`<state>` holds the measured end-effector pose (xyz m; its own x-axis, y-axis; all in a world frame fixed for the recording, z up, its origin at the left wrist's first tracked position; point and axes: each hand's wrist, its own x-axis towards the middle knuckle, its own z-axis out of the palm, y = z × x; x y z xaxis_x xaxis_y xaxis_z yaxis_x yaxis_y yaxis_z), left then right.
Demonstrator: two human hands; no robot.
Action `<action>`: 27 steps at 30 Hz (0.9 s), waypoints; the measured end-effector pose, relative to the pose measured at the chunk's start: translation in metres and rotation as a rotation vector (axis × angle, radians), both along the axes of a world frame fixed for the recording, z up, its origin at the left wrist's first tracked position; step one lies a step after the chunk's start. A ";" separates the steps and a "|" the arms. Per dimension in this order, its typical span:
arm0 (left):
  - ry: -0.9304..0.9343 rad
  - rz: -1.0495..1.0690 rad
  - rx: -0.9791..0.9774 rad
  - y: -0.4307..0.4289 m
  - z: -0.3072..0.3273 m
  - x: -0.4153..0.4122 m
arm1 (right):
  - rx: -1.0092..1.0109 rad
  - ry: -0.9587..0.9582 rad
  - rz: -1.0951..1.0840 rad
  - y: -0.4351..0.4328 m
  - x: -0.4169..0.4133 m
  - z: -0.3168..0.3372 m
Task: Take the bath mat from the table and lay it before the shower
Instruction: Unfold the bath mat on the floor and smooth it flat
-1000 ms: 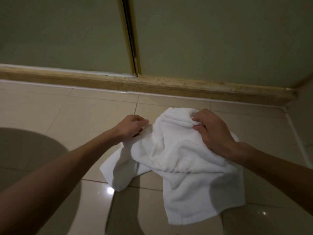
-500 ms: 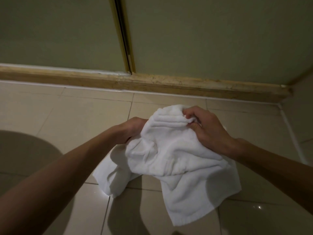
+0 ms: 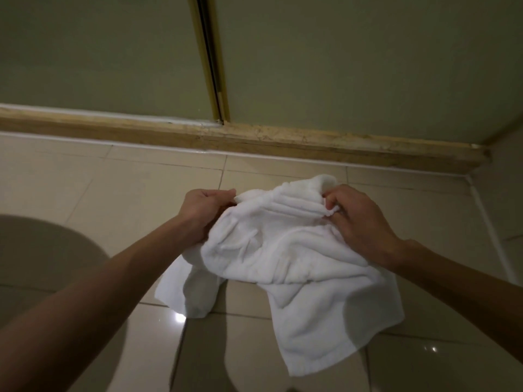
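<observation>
A white terry bath mat (image 3: pixel 288 267) hangs bunched and creased between both hands, above the beige tiled floor (image 3: pixel 113 199). My left hand (image 3: pixel 205 212) grips its upper left edge with curled fingers. My right hand (image 3: pixel 359 222) pinches the upper right edge, fingers curled into the folds. The mat's lower corners droop toward the tiles; whether they touch the floor I cannot tell. The frosted shower door (image 3: pixel 339 66) stands just beyond, behind a raised sill (image 3: pixel 283 140).
The sill runs across the whole view, ending at a side wall (image 3: pixel 503 199) on the right. A vertical brass door frame (image 3: pixel 212 60) splits the shower panels. A dark shadow (image 3: pixel 42 250) lies on the tiles at left.
Both hands have shifted their hold along the mat's top edge and drawn apart a little, spreading the bunched cloth wider. The view has tilted slightly.
</observation>
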<state>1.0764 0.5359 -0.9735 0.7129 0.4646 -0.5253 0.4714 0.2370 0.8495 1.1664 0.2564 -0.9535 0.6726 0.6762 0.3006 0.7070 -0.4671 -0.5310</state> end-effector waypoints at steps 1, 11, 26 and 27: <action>0.004 0.062 -0.048 0.005 0.000 -0.001 | 0.012 0.007 -0.019 -0.004 0.001 0.001; 0.005 0.359 0.082 0.067 -0.017 -0.015 | -0.050 0.046 -0.141 -0.025 0.011 0.003; 0.097 -0.291 1.488 0.035 0.012 0.002 | -0.247 -0.024 -0.063 0.046 -0.006 0.030; 0.045 -0.322 1.517 0.038 0.012 0.004 | -0.280 -0.033 -0.064 0.055 -0.005 0.028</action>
